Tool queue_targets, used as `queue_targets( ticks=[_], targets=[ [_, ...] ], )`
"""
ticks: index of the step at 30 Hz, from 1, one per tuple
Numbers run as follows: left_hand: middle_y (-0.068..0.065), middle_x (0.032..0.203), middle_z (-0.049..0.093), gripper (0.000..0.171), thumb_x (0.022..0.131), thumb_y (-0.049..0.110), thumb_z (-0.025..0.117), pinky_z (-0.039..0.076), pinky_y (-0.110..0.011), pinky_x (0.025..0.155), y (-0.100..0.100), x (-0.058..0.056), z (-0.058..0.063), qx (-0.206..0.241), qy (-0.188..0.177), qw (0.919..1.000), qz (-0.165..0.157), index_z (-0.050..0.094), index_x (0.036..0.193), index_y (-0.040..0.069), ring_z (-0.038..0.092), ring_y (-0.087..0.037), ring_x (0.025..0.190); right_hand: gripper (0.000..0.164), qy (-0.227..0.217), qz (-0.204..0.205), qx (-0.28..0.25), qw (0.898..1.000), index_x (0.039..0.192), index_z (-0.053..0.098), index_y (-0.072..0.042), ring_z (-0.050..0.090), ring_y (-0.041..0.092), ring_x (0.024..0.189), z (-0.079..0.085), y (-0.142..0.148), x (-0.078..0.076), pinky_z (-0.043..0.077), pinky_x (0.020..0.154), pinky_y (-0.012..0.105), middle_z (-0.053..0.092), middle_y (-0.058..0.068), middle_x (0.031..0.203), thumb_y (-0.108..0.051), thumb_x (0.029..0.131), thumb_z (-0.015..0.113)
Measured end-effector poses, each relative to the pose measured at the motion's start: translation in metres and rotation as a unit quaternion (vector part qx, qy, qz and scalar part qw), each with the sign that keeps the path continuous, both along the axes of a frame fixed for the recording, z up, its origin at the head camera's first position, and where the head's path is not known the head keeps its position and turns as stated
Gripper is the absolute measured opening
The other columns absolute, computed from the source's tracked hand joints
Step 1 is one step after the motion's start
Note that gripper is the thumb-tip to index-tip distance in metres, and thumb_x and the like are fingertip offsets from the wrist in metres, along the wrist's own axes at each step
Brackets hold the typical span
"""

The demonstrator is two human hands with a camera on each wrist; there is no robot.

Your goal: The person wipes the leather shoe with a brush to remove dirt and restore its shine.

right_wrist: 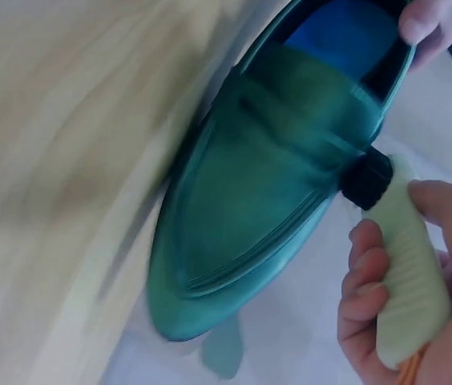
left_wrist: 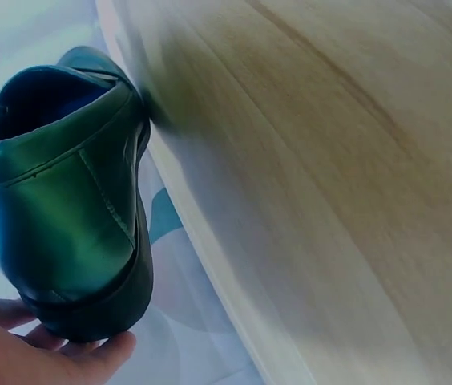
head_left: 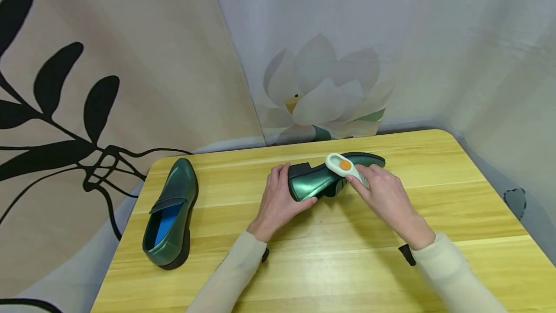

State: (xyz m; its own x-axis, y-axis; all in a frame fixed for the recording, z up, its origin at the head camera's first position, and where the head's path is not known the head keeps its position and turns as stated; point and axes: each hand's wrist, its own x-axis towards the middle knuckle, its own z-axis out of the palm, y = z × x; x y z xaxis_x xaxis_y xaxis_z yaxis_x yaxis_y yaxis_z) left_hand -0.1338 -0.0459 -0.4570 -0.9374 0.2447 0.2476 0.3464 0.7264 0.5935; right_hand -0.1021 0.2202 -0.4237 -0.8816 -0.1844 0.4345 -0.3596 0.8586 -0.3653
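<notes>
A green metallic loafer (head_left: 310, 182) lies tipped on its side on the wooden table, its toe to the right. My left hand (head_left: 281, 197) grips it by the heel, fingers over the black heel block and thumb along the upper. In my right hand (head_left: 386, 192) is a pale-handled shoe brush (head_left: 340, 164) with an orange spot. Dark bristles (right_wrist: 368, 178) of this brush touch the side of the loafer (right_wrist: 266, 176) near its strap in the right wrist view. The left wrist view has the loafer's back (left_wrist: 66, 224) with my left fingers under the heel.
A matching green loafer (head_left: 173, 214) with a blue insole stands upright at the table's left side. The wooden table (head_left: 339, 264) ends at its back edge against a patterned curtain (head_left: 173, 62).
</notes>
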Motion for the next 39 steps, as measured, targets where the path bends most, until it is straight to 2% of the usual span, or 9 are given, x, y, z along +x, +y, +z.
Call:
queue_targets(
  ticks=[5, 12, 19, 26, 31, 34, 39],
  targets=[
    [-0.017, 0.148, 0.042, 0.109, 0.073, 0.054, 0.089, 0.050, -0.048, 0.100, 0.000, -0.001, -0.002, 0.004, -0.002, 1.0000, -0.001, 0.039, 0.156, 0.002, 0.047, -0.033, 0.127, 0.038, -0.006, -0.024, -0.019, 1.000, 0.123, 0.070, 0.007, 0.053, 0.022, 0.063, -0.003, 0.012, -0.005, 0.046, 0.055, 0.040, 0.067, 0.013, 0.084, -0.023, 0.100, 0.071],
    [-0.018, 0.147, 0.043, 0.109, 0.074, 0.053, 0.089, 0.051, -0.047, 0.098, -0.001, -0.001, -0.005, 0.006, -0.003, 1.0000, -0.001, 0.039, 0.156, 0.002, 0.048, -0.033, 0.125, 0.041, -0.025, -0.004, -0.022, 0.999, 0.125, 0.069, 0.007, 0.064, 0.029, 0.075, -0.005, 0.014, -0.005, 0.054, 0.065, 0.049, 0.071, 0.018, 0.096, -0.026, 0.101, 0.070],
    [-0.017, 0.146, 0.043, 0.109, 0.074, 0.054, 0.089, 0.050, -0.049, 0.099, -0.002, 0.001, -0.004, 0.012, -0.007, 0.9999, 0.001, 0.039, 0.156, 0.002, 0.048, -0.033, 0.126, 0.041, -0.033, -0.059, -0.043, 0.997, 0.127, 0.066, 0.009, 0.066, 0.038, 0.080, -0.007, 0.025, -0.005, 0.054, 0.069, 0.057, 0.071, 0.025, 0.101, -0.025, 0.104, 0.065],
    [-0.017, 0.147, 0.042, 0.110, 0.074, 0.053, 0.089, 0.050, -0.049, 0.100, -0.002, -0.001, -0.005, 0.017, -0.016, 0.9997, 0.001, 0.038, 0.157, 0.003, 0.048, -0.033, 0.127, 0.043, -0.052, -0.048, -0.051, 0.996, 0.126, 0.064, 0.009, 0.067, 0.040, 0.091, -0.010, 0.024, -0.009, 0.054, 0.077, 0.059, 0.070, 0.025, 0.109, -0.029, 0.106, 0.062],
    [-0.017, 0.147, 0.042, 0.109, 0.074, 0.054, 0.088, 0.050, -0.049, 0.100, -0.003, -0.002, -0.006, 0.016, -0.019, 0.9997, -0.001, 0.038, 0.157, 0.003, 0.048, -0.033, 0.127, 0.043, -0.046, -0.081, -0.048, 0.994, 0.123, 0.065, 0.011, 0.063, 0.037, 0.076, -0.012, 0.039, -0.010, 0.052, 0.065, 0.055, 0.069, 0.024, 0.099, -0.028, 0.106, 0.061],
    [-0.018, 0.148, 0.042, 0.109, 0.075, 0.054, 0.088, 0.050, -0.049, 0.100, -0.004, -0.002, -0.006, 0.014, -0.020, 0.9997, 0.000, 0.037, 0.157, 0.004, 0.048, -0.033, 0.127, 0.044, -0.059, -0.109, -0.049, 0.991, 0.122, 0.064, 0.014, 0.057, 0.032, 0.067, -0.014, 0.052, -0.009, 0.047, 0.057, 0.050, 0.067, 0.023, 0.092, -0.028, 0.107, 0.059],
    [-0.018, 0.147, 0.043, 0.109, 0.074, 0.054, 0.088, 0.050, -0.050, 0.100, -0.003, -0.002, -0.005, 0.015, -0.016, 0.9998, 0.002, 0.038, 0.157, 0.003, 0.048, -0.034, 0.127, 0.049, -0.079, -0.113, -0.057, 0.989, 0.125, 0.062, 0.015, 0.056, 0.031, 0.067, -0.015, 0.057, -0.011, 0.045, 0.057, 0.050, 0.065, 0.022, 0.089, -0.030, 0.109, 0.055]
  ],
)
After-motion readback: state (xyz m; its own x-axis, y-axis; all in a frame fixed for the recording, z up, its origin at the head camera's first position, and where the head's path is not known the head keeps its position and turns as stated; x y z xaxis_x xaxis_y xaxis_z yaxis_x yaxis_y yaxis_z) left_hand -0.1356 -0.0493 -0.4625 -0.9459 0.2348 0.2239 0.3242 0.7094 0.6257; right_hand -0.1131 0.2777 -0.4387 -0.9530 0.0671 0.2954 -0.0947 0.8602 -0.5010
